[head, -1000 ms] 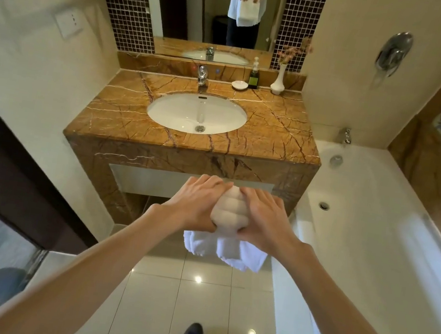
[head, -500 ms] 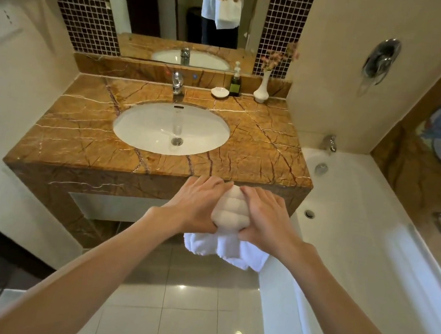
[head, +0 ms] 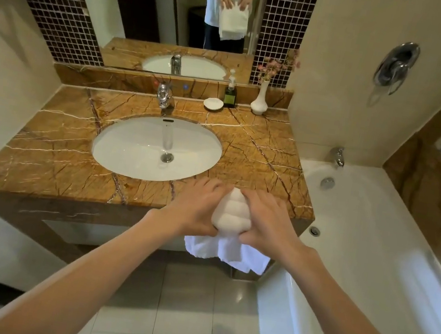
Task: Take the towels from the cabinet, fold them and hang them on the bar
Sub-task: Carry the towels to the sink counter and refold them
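The person has stepped closer to the counter (head: 58,147). Left hand (head: 195,209) and right hand (head: 268,223) still curl round the bunched towel (head: 231,216) over its front edge; folding perhaps done, hanging remains.

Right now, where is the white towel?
In the head view the white towel is gripped between the left hand and right hand, at the front edge of the marble counter, right of the sink.

Moved closer; towel (head: 232,215) now over countertop (head: 56,158) edge, maybe touching.
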